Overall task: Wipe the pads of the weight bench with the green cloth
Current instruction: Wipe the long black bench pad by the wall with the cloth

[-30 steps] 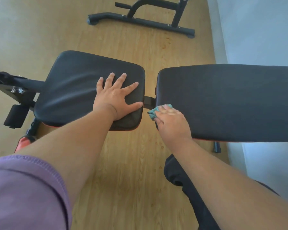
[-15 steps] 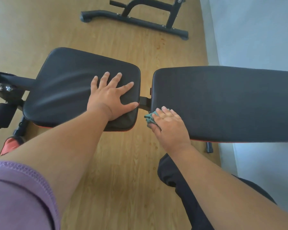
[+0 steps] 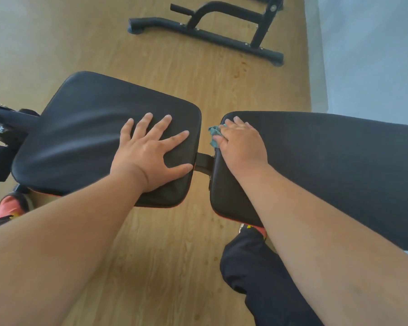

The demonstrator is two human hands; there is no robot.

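Wooden floor (image 3: 165, 267) underlies two black pads. Left hand (image 3: 149, 156) lies flat, fingers spread, on the seat pad (image 3: 85, 128); right hand (image 3: 242, 143) presses the green cloth (image 3: 214, 135) flat-fingered on the long back pad's (image 3: 339, 165) left end, which runs rightward.

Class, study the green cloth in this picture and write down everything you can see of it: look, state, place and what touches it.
The green cloth is a small teal-green rag that looks like soft fabric, crumpled into folds. Most of it is hidden under the right hand, which presses it flat-fingered onto the long back pad at that pad's far corner, beside the gap to the seat pad. Only a bunched edge shows, sticking out past the fingers and over the pad's end. Nothing else touches it.
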